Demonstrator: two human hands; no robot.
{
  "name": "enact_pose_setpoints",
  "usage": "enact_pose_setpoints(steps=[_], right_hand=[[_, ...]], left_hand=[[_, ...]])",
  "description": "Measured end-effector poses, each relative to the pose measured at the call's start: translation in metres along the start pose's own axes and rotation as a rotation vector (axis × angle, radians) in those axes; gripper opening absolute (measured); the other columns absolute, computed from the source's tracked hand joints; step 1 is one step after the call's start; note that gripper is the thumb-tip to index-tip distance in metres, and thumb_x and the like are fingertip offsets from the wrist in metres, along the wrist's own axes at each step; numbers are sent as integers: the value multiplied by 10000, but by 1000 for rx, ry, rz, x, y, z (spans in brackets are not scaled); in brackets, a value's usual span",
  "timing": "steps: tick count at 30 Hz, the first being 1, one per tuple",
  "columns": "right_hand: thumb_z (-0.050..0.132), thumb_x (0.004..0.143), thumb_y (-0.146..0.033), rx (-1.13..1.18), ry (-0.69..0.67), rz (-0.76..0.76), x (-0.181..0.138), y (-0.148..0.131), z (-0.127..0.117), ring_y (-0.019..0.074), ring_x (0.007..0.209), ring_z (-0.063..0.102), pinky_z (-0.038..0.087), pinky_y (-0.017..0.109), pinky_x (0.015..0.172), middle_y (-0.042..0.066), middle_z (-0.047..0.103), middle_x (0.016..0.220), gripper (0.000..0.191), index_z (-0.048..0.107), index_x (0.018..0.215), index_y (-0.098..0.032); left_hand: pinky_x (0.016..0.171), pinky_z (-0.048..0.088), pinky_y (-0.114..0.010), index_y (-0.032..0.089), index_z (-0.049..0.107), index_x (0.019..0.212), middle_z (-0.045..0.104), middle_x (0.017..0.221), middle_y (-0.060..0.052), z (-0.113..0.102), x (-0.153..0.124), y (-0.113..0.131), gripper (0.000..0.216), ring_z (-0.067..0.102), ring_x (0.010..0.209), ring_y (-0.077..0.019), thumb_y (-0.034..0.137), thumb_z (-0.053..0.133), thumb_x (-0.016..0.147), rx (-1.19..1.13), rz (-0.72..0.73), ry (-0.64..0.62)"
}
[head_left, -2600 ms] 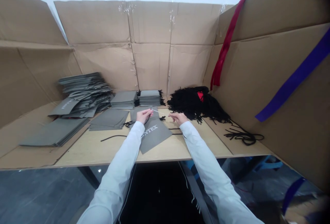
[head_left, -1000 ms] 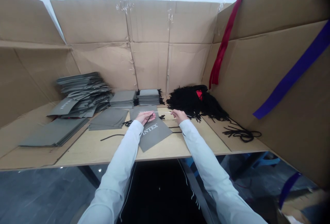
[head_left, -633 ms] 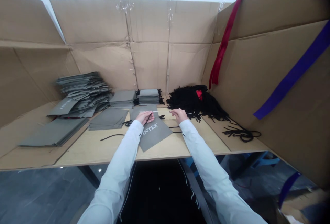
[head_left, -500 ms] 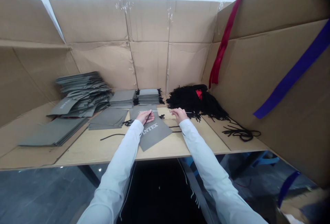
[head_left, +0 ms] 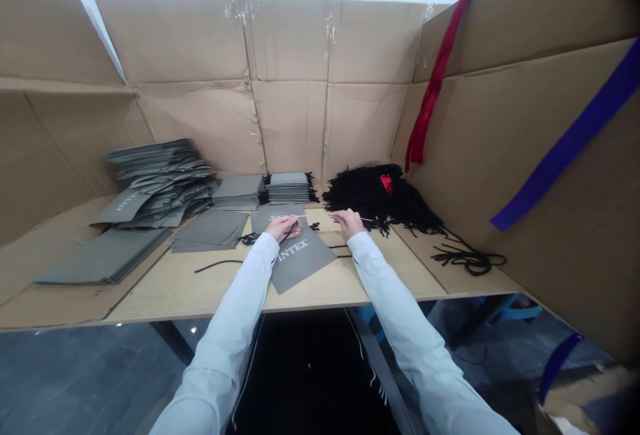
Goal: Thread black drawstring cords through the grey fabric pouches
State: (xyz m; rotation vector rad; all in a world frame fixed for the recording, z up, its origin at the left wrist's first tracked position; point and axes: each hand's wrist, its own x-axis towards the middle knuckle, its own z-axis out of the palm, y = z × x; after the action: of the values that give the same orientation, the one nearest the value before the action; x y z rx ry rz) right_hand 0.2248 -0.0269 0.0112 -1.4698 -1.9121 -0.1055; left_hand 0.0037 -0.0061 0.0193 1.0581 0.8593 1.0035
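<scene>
My left hand (head_left: 283, 228) is closed in a pinch on a black cord (head_left: 291, 229), right above a grey sheet-like piece (head_left: 303, 265) printed with INTEX in white. A short distance to the right, my right hand (head_left: 349, 223) pinches a thin white stick-like thing (head_left: 367, 220); its exact kind is too small to make out. Under the printed piece lies another grey printed piece (head_left: 263, 216), partly covered by my left hand. Loose black cord (head_left: 217, 263) extends over the table on the left, and more cord ends show at the right.
Stacks of grey pieces (head_left: 165, 178) stand at the left. A neat pile with black cord ends (head_left: 287, 189) sits at the back, beside a heap of black cords (head_left: 370, 195). Cardboard walls (head_left: 290, 41) enclose the table (head_left: 400, 275); red (head_left: 435, 88) and blue strips (head_left: 570, 135) hang right.
My left hand has turned slightly, its fingers closing more around the cord. The printed piece has shifted a little to the right. My right hand has barely moved.
</scene>
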Motion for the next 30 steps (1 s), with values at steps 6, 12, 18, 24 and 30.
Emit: enact_pose_setpoints(steps=[6,12,18,24,30], right_hand=[[398,771,-253,44,4,-65,-1,-20,9,138,739,485,320,238,670,36,612,805,218,588,852,-185],[385,775,-310,251,-9,-94,7,-64,25,112,655,522,370,215,638,16,602,756,239,543,914,-196],[469,704,-378,403,15,51,15,-92,36,116,671,543,395,228,631,10,599,761,230,497,838,-192],[496,696,-365,149,15,95,18,-108,43,147,704,537,359,231,582,14,596,793,171,482,788,-222],[377,785,-341,-85,11,74,16,-116,44,145,674,522,314,226,561,49,585,766,172,501,813,-226]], left_hand=[[637,460,-202,79,609,651,594,637,-57,-1,2,-2,163,544,574,-77,228,646,595,-72,109,21],[660,463,-233,81,631,655,615,616,-60,7,4,-6,167,555,577,-96,205,670,551,-116,119,66],[658,445,-250,83,628,671,626,628,-61,10,2,-3,214,564,589,-110,217,689,516,-237,194,185],[638,442,-216,97,606,623,621,612,-50,7,4,-3,103,569,596,-105,186,642,585,-314,144,259],[655,446,-206,117,568,620,608,596,-20,9,1,-1,53,568,600,-91,145,613,617,-383,80,306]])
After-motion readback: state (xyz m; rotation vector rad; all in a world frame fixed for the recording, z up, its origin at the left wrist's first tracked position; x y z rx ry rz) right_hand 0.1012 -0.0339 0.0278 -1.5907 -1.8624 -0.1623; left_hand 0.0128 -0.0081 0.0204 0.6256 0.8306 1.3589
